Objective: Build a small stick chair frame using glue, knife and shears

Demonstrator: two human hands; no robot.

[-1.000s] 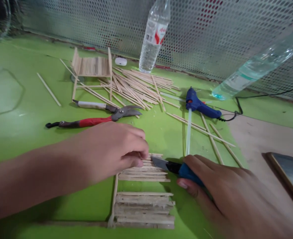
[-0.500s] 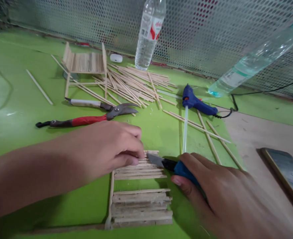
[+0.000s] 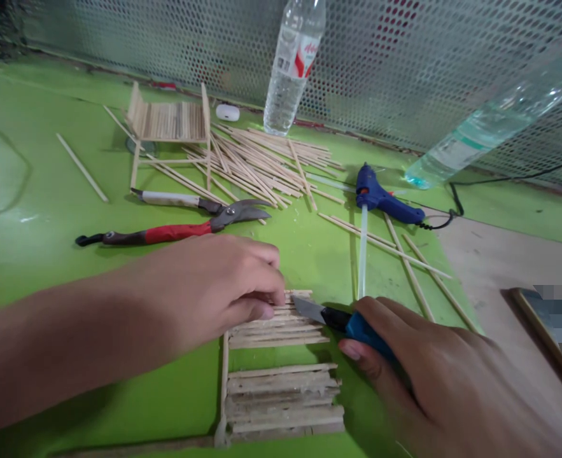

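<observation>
1. Two bare hands work close together over a slatted stick panel (image 3: 285, 416), which lies on a green tabletop (image 3: 161, 401) beneath the left hand's fingertips and to the left of the right hand.

2. The right hand (image 3: 419, 362) is wrapped firmly round the blue handle of a utility knife (image 3: 364, 332), its blade pointing left over the panel's far slats.

3. The left hand (image 3: 237, 277) bends over those same slats, thumb and fingertips drawn near each other; whether they pinch a stick is hidden.

4. The gravest risk appears to be a cut: the blade's tip sits just beside the left fingertips and points their way. A skid along a narrow stick, or one giving way suddenly, could drive it into them.

5. The panel may suffer too. Prying or heavy pressure from the right hand could split a slat or tear a joint.

6. Beyond the right hand stands a blue glue gun (image 3: 376, 197), its glue stick (image 3: 363, 248) reaching back close to the knuckles. A forward jerk could knock both askew.

7. Just beyond the left hand lie pruning shears (image 3: 178, 234), handles spread; a startled recoil could strike them.
</observation>
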